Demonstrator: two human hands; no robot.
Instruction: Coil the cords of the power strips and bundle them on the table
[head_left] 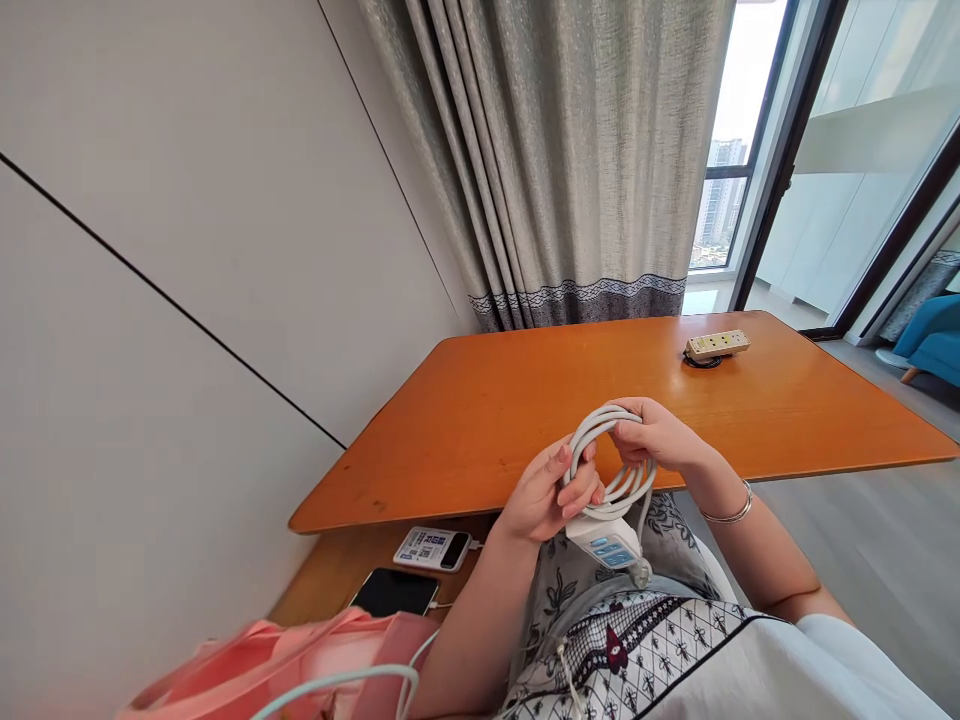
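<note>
My left hand (546,497) and right hand (654,436) both grip the coiled white cable (595,420) between them, its power strip (606,541) hanging just below, at the orange table (525,400) by the grey curtain (570,150).

Coiled white cable (596,425): parts of the loops hidden under left hand (544,500) and right hand (660,437). Power strip (607,543): upper end covered by left hand. Power bank (433,549): label print too small to read. Pink bag (300,650): cut off by the bottom edge.
</note>
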